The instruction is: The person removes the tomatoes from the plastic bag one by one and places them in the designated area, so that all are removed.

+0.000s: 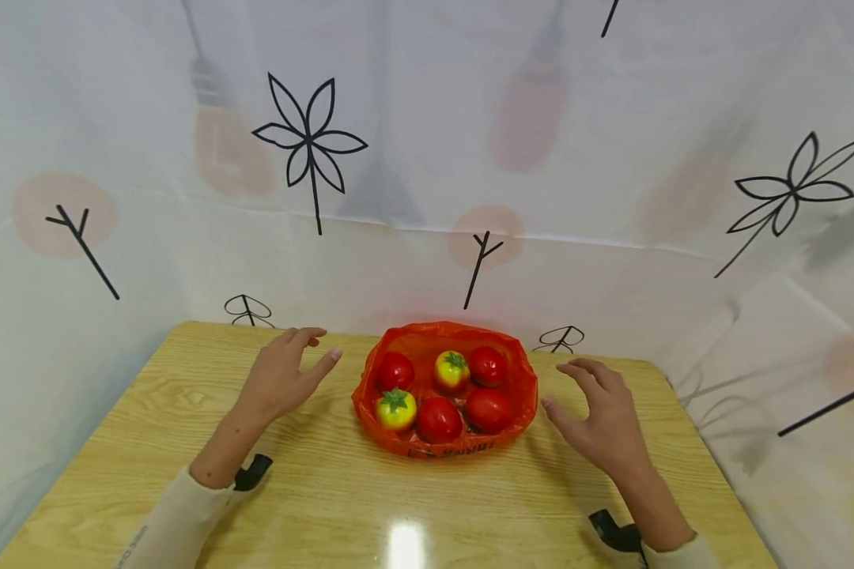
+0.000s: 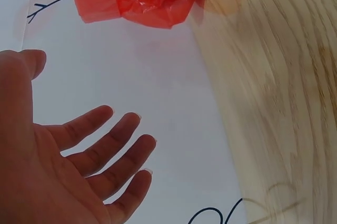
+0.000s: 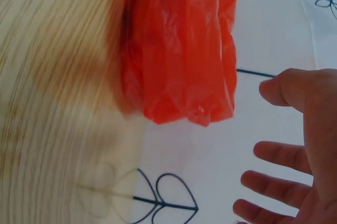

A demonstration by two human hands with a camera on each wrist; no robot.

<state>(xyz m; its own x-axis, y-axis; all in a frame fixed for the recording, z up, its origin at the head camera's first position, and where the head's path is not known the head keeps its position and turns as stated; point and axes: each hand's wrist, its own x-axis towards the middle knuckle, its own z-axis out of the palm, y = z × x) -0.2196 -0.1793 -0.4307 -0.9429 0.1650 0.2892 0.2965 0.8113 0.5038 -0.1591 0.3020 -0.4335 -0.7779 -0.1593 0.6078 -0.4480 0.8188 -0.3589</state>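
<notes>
A red plastic bag (image 1: 447, 452) stands on the table with its mouth spread wide. Inside lie several red tomatoes (image 1: 438, 420) and two yellow ones with green star-shaped tops, one (image 1: 396, 410) at the front left and one (image 1: 451, 371) near the back. My left hand (image 1: 277, 379) hovers to the left of the bag, fingers apart and holding nothing. On the other side, my right hand (image 1: 601, 415) is held near the bag's right edge, thumb and fingers spread, touching nothing. Both wrist views show the bag's outer side, apart from the fingers.
The wooden table (image 1: 313, 506) reaches back to a pale curtain (image 1: 413, 158) printed with flowers and twigs, which also hangs at both sides. A black strap piece (image 1: 254, 472) sits at the left wrist, another (image 1: 615, 531) at the right.
</notes>
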